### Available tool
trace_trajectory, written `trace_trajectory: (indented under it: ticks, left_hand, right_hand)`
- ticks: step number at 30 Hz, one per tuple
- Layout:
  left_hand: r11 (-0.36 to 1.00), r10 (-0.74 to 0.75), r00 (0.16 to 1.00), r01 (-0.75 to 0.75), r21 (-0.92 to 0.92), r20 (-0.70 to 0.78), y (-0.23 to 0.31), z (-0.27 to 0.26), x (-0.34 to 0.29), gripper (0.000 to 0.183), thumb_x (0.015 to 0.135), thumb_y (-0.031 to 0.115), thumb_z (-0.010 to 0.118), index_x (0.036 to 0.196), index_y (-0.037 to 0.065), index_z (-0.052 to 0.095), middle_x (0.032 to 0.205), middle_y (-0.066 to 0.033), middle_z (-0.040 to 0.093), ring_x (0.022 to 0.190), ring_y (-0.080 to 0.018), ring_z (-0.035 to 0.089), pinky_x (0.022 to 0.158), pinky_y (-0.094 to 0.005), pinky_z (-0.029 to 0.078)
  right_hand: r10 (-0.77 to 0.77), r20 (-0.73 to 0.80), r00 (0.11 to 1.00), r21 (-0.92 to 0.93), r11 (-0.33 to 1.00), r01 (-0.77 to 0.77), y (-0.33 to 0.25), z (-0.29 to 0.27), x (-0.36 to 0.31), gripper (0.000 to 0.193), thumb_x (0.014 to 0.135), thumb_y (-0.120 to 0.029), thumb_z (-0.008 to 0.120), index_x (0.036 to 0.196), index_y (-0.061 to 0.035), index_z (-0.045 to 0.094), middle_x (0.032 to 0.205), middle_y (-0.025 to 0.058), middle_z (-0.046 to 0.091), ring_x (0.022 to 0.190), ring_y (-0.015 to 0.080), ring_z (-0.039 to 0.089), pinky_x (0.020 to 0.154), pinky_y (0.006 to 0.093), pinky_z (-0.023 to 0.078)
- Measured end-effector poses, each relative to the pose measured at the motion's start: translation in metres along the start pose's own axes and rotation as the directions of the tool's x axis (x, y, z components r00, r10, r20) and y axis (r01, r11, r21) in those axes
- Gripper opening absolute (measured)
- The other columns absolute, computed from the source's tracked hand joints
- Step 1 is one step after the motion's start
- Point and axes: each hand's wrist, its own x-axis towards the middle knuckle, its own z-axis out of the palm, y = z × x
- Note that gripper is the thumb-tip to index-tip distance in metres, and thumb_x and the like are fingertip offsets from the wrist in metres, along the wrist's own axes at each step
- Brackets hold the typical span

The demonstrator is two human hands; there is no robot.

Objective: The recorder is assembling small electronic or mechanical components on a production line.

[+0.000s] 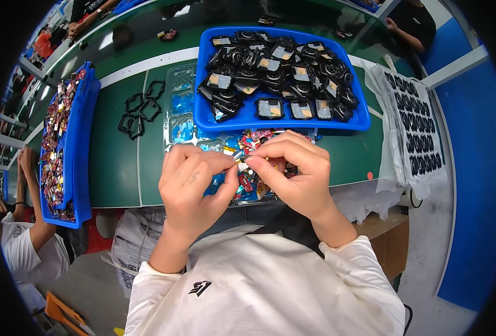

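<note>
My left hand (194,185) and my right hand (292,171) meet over the near edge of the green table (113,168). Together their fingertips pinch a small silvery part (241,159). What the part is exactly I cannot tell. Under both hands lies a clear plastic tray (179,127) with several small red, blue and yellow pieces (248,140). Just beyond it stands a blue bin (206,115) filled with several black square parts (270,107).
A few black square frames (140,111) lie left of the clear tray. A long blue bin (82,140) of colourful small pieces sits at the left. A plastic sheet of black parts (416,123) hangs at the right. Other people work at the left and far side.
</note>
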Motion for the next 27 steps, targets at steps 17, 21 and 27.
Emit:
trace_trajectory:
  ticks: [17, 21, 27]
  left_hand:
    - [0.456, -0.283, 0.825, 0.564, -0.689, 0.488, -0.004, -0.014, -0.012, 0.005, 0.076, -0.002, 0.067, 0.078, 0.000, 0.063, 0.075, -0.0043, 0.062, 0.071, -0.0124, 0.053, 0.066, -0.0247, 0.041]
    - [0.523, -0.352, 0.827, 0.563, -0.640, 0.439, -0.003, -0.012, -0.014, 0.004, 0.079, -0.001, 0.066, 0.078, -0.001, 0.062, 0.076, -0.0049, 0.062, 0.073, -0.0124, 0.053, 0.067, -0.0249, 0.042]
    - [0.404, -0.484, 0.756, 0.640, -0.653, 0.441, -0.001, -0.007, -0.024, 0.003, 0.081, 0.000, 0.066, 0.082, -0.001, 0.063, 0.079, -0.0053, 0.062, 0.074, -0.0100, 0.056, 0.068, -0.0231, 0.044]
  right_hand:
    - [0.285, 0.159, 0.945, 0.453, 0.829, -0.326, 0.002, 0.001, -0.004, 0.006, 0.081, 0.000, 0.067, 0.080, 0.0047, 0.063, 0.083, 0.0107, 0.062, 0.063, 0.0099, 0.056, 0.055, 0.0214, 0.046]
    - [0.052, 0.054, 0.997, -0.173, 0.984, -0.042, 0.017, -0.008, 0.007, 0.010, 0.073, 0.000, 0.071, 0.081, 0.0017, 0.065, 0.086, 0.0090, 0.063, 0.070, 0.0141, 0.058, 0.058, 0.0240, 0.045]
    - [-0.063, 0.001, 0.998, -0.675, 0.737, 0.047, 0.037, -0.027, 0.036, 0.013, 0.079, -0.015, 0.067, 0.087, -0.0046, 0.068, 0.084, 0.0065, 0.057, 0.078, 0.0240, 0.056, 0.069, 0.0355, 0.047]
